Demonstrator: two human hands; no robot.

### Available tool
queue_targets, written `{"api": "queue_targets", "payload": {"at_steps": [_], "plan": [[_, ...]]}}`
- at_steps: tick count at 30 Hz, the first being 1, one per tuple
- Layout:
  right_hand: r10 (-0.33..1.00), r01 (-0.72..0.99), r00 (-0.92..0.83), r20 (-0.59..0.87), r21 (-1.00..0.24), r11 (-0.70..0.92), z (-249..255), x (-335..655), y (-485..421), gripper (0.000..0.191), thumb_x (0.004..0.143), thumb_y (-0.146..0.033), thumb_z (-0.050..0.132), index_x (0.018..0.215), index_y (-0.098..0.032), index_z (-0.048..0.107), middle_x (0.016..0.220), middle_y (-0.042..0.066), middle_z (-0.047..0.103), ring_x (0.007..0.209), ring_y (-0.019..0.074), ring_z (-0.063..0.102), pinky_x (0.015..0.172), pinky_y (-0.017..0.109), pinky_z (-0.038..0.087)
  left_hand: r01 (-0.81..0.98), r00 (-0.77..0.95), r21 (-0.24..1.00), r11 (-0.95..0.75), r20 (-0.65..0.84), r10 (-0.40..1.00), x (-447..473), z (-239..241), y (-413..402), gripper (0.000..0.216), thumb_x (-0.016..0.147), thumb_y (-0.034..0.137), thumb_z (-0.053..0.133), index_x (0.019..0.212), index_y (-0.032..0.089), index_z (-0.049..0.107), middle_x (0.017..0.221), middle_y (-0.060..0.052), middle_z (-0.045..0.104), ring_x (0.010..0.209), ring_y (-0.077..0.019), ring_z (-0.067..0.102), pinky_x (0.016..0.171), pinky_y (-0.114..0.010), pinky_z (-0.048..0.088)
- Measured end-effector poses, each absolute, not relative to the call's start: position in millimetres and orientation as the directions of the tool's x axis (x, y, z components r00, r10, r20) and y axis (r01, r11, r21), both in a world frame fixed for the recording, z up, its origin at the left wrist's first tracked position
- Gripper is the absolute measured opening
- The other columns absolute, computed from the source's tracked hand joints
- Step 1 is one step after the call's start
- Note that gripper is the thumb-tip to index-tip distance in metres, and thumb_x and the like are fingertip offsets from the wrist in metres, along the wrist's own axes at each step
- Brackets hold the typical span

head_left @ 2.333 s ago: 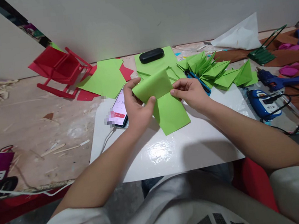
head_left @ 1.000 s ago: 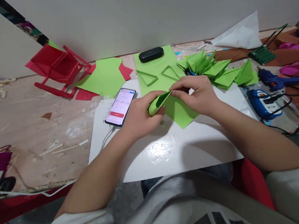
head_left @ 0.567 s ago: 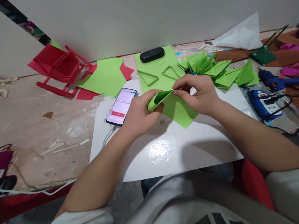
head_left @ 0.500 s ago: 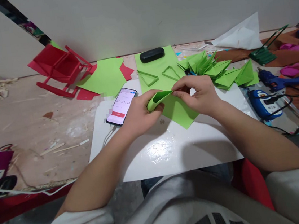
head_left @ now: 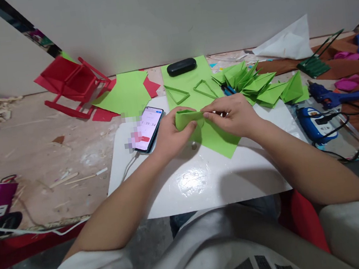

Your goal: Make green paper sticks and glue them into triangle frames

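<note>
Both of my hands are closed on a folded piece of green paper (head_left: 185, 117), held above the white board. My left hand (head_left: 174, 130) grips its left end, thumb in front and fingers behind. The fingertips of my right hand (head_left: 232, 112) pinch its right end. The fold is now pressed nearly flat along its top edge. Beneath it lies a flat green sheet (head_left: 224, 140). Just left of my left hand rests a lit phone (head_left: 148, 127) with a cable. Beyond my right hand is a pile of folded green paper pieces (head_left: 255, 83).
A black case (head_left: 181, 67) lies on green paper at the back, near two green triangle frames. A small red rocking chair (head_left: 75, 86) stands at left. At right are a blue glue gun (head_left: 335, 95), a blue power socket (head_left: 317, 124) and cables. The white board (head_left: 173, 192) fills the front.
The folded paper has turned and flattened; its open loop has narrowed. My left thumb now presses on its front, and my right hand has shifted slightly left.
</note>
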State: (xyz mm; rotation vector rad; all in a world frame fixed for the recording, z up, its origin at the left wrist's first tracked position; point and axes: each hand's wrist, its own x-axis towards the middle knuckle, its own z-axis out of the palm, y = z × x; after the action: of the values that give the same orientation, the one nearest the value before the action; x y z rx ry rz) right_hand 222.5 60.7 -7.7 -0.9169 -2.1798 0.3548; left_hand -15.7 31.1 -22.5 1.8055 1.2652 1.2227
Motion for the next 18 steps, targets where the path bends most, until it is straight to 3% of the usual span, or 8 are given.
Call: {"api": "queue_targets", "payload": {"at_steps": [4,8,13,18], "plan": [[0.64,0.563,-0.525,0.561,-0.335,0.756,-3.4,225.2,57.1,0.027,0.107,-0.029,0.064,0.112,-0.026,0.09,0.098,0.006,0.089,0.086,0.0225,0.077,0.074,0.035,0.051,0.341,0.03,0.842,-0.417,0.434,0.901,-7.0,-32.6,25.4,0.044,0.099,0.067,0.076,0.111,0.025,0.078,0.105,-0.008,0.084,0.093,-0.0244,0.077,0.081,-0.04,0.064],[0.575,0.61,-0.563,0.593,-0.171,0.774,6.0,228.3,49.2,0.029,0.105,-0.024,0.062,0.116,-0.028,0.089,0.095,0.006,0.086,0.079,0.0221,0.071,0.07,0.037,0.045,0.342,0.019,0.807,-0.481,0.506,0.862,-2.4,-37.2,20.2,0.048,0.104,0.073,0.07,0.115,0.026,0.073,0.108,-0.008,0.081,0.096,-0.0245,0.077,0.084,-0.041,0.063],[0.577,0.661,-0.561,0.594,-0.099,0.744,12.7,228.9,43.6,0.028,0.102,-0.022,0.062,0.112,-0.028,0.087,0.09,0.007,0.08,0.072,0.0211,0.06,0.068,0.039,0.041,0.279,0.049,0.813,-0.511,0.519,0.853,-2.2,-42.5,23.2,0.049,0.106,0.074,0.067,0.126,0.029,0.062,0.12,-0.01,0.078,0.115,-0.0272,0.079,0.102,-0.047,0.064],[0.574,0.683,-0.59,0.567,-0.028,0.73,12.4,226.8,43.2,0.026,0.102,-0.021,0.061,0.105,-0.025,0.087,0.087,0.007,0.08,0.07,0.0202,0.056,0.067,0.039,0.036,0.267,0.112,0.846,-0.461,0.448,0.887,-3.0,-41.8,25.4,0.058,0.106,0.083,0.06,0.13,0.03,0.061,0.125,-0.011,0.08,0.123,-0.0281,0.078,0.107,-0.049,0.063]]}}
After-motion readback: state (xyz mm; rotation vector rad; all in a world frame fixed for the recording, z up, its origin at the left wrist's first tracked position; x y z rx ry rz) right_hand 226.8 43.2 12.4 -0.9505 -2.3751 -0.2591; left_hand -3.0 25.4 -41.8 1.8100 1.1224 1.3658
